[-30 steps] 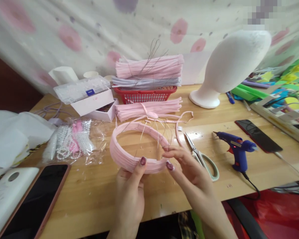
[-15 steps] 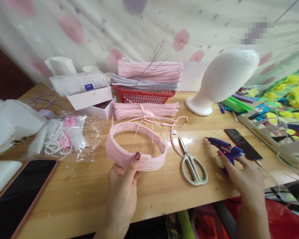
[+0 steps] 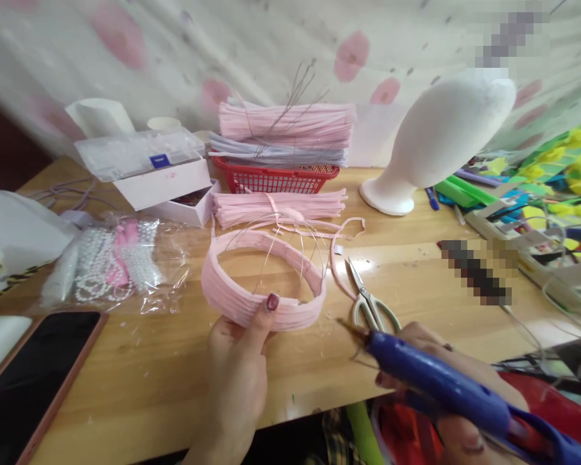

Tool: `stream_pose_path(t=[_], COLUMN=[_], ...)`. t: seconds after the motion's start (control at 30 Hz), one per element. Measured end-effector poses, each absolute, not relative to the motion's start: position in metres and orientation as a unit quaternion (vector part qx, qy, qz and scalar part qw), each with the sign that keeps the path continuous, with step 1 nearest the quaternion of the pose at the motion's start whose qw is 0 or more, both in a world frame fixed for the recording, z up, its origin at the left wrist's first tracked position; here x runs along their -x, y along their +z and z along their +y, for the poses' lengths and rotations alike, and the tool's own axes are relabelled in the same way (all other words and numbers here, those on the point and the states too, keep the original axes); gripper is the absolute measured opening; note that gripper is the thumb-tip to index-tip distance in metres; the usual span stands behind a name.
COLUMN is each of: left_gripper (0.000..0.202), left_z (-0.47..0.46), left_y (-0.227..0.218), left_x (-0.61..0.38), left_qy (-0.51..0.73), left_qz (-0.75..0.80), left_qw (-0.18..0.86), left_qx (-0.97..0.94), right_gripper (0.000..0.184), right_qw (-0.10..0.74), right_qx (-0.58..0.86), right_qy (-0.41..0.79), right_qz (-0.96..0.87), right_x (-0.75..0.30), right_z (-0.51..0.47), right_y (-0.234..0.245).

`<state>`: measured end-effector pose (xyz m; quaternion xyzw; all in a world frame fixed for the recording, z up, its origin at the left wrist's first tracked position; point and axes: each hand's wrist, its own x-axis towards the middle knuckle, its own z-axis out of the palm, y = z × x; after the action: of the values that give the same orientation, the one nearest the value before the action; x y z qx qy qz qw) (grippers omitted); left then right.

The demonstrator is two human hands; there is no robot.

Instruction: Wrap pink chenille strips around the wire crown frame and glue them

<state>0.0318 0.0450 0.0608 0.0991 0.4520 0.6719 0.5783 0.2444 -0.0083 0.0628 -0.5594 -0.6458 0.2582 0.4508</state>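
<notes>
A pink ring-shaped band made of side-by-side pipe cleaners, with thin wires arching over it, is pinched at its near rim by my left hand. The thumb presses on the outside, near where the strip ends. My right hand is wrapped round a blue glue gun, held up at the front right with its nozzle pointing left toward the band, apart from it. Behind the nozzle lie scissors, their handles partly covered by my right hand.
Pink pipe cleaner bundles rest on a red basket. A white foam head stands back right, near a power strip. Bagged pearl beads, white boxes and a phone are on the left.
My right hand has picked the glue gun up from the table and brought it left and nearer to me. My left hand still holds the pink band in about the same place.
</notes>
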Motion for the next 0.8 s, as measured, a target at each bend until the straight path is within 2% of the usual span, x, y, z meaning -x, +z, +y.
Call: stream_pose_path(t=[0.23,0.47,0.8], left_gripper=[0.047,0.031,0.03], left_z=[0.041,0.041,0.042], left_y=[0.062,0.063,0.065], left_x=[-0.037,-0.038,-0.04], left_qy=[0.669,0.654,0.655], left_qz=[0.459,0.459,0.456], left_qw=[0.579,0.593,0.596], left_qx=[-0.081,-0.101,-0.086], right_gripper=[0.047,0.046,0.041], right_qw=[0.417,0.394,0.403], right_qx=[0.497,0.482,0.482], right_qy=[0.306,0.323,0.311], right_qz=[-0.697,-0.713,-0.713], right_x=[-0.223,-0.223,-0.225], right_z=[0.01,0.014,0.013], right_y=[0.069,0.064,0.063])
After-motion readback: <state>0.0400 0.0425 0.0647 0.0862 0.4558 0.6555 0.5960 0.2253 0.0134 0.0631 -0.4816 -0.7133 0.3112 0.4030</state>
